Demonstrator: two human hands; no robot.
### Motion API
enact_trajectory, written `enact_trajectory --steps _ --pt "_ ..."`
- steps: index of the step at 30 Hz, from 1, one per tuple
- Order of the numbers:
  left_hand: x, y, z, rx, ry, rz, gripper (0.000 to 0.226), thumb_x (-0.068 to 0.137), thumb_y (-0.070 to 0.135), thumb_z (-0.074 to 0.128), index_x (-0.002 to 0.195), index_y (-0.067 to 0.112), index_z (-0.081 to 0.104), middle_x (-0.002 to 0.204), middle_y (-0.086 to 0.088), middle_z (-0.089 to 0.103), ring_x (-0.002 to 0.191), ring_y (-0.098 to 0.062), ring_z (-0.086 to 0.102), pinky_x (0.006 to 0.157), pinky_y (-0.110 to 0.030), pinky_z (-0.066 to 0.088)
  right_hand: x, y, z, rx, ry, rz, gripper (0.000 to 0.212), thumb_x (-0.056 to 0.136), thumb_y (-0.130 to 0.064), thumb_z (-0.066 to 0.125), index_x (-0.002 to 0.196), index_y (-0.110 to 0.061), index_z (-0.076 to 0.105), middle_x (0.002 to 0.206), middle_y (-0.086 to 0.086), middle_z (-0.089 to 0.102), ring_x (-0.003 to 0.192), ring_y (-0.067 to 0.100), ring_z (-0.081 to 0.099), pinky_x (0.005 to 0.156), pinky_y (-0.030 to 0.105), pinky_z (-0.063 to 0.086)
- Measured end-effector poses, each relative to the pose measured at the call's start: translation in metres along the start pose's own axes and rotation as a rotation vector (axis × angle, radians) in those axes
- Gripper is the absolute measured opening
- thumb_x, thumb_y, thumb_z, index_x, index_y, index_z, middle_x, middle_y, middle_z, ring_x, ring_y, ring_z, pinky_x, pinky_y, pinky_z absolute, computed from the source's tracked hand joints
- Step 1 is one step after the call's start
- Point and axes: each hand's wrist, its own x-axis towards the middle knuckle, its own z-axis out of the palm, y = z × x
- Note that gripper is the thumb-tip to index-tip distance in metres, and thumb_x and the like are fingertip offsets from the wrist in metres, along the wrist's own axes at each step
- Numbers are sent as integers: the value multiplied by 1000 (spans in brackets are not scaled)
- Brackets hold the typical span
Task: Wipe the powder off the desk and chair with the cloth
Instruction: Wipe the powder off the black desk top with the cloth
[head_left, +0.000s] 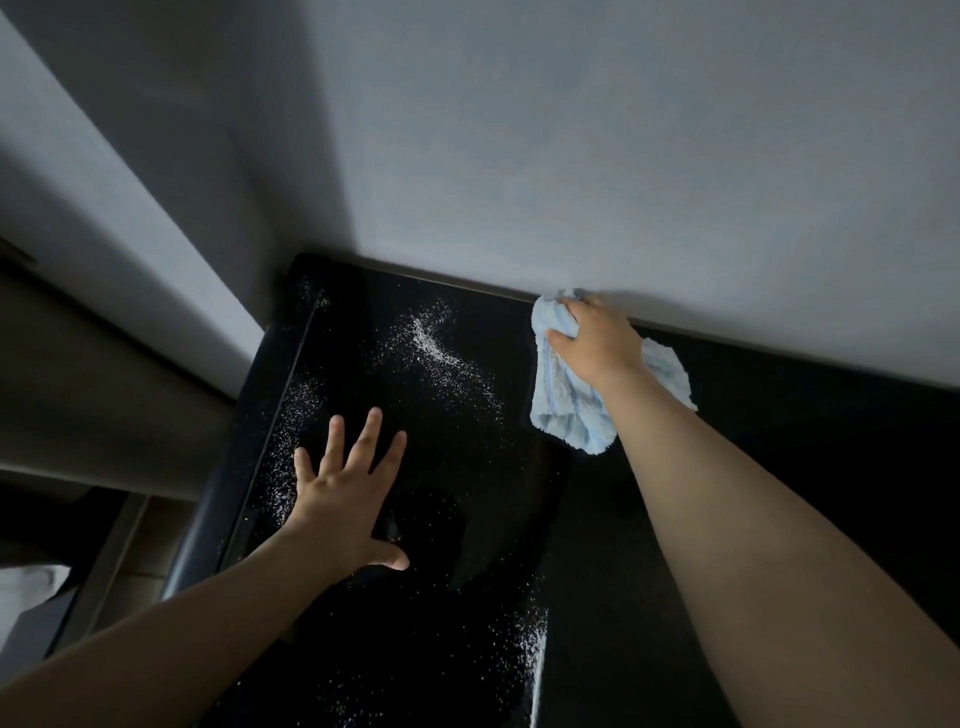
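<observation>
The black bench (779, 441) runs up against a grey wall (571, 156). At its far edge the right hand (597, 343) has its grip clamped on the pale blue cloth (566, 410), fingers curled round the bunched top while the rest trails flat on the surface. White powder (431, 343) lies in a streak left of the cloth, with more scattered along the left rim (and a thin line near the front). The left hand (345, 499) rests flat among the specks, grip apart, fingers spread.
</observation>
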Motion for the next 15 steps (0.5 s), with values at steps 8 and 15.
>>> enact_trajectory --steps 8,15 --pt "1 1 -2 15 -32 -5 139 56 80 65 147 27 -25 147 -5 -45 139 -43 -29 110 -67 4 -15 0 3 -55 10 3 52 92 -46 55 137 -21 50 145 3 46 124 32 49 91 41 48" --pt "-1 2 -3 -2 -21 0 138 56 79 66 148 28 -24 148 -5 -44 139 -43 -28 110 -67 4 -41 -3 8 -49 40 -24 51 92 -43 55 137 -21 50 145 0 47 123 31 51 89 40 50"
